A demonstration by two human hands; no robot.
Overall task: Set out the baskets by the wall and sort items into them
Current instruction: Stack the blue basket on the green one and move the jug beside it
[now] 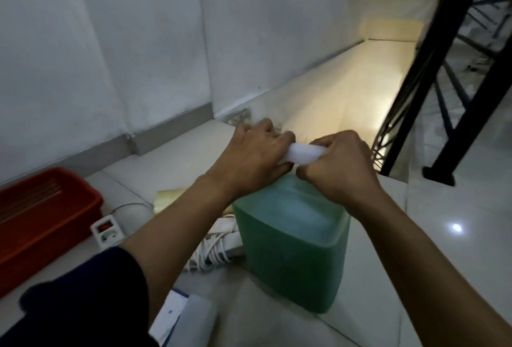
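jug upright | left hand, right hand — each grip curled round handle — handle axis left-right

A white wall of large panels runs along the left and far side, with a grey skirting strip at its foot. The floor is of glossy white tiles, and one bright spot of light is reflected on it at the right. A black metal lattice frame stands at the far right on a dark foot. Far along the wall, the floor is lit by warm yellow light. In the near bottom edge, some white paper with a blue border is seen, blurred.
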